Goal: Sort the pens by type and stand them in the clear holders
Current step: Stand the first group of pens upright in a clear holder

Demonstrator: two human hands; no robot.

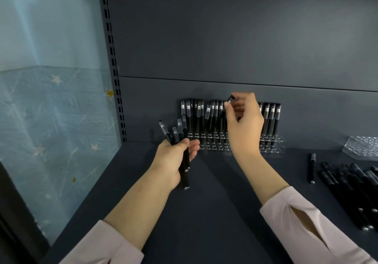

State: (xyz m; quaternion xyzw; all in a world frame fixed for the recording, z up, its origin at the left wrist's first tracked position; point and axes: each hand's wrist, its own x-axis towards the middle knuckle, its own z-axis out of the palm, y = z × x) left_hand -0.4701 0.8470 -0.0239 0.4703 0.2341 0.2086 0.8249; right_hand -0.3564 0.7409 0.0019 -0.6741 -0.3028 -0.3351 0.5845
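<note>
Centrally, one tilted pen point(219, 116) is pinched by the right hand point(243, 124) over the clear holder point(272, 149) — its middle rows are hidden by that hand. A bundle of pens point(180, 134) is gripped by the left hand point(176, 157); loose pens point(347, 192) are heaped rightward on the shelf point(225, 202), near a second holder point(362, 146).

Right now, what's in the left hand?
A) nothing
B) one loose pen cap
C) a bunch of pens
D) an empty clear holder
C: the left hand grips a bunch of black pens with their clear caps pointing up, while the right hand pinches a single pen over the clear holder.
</note>
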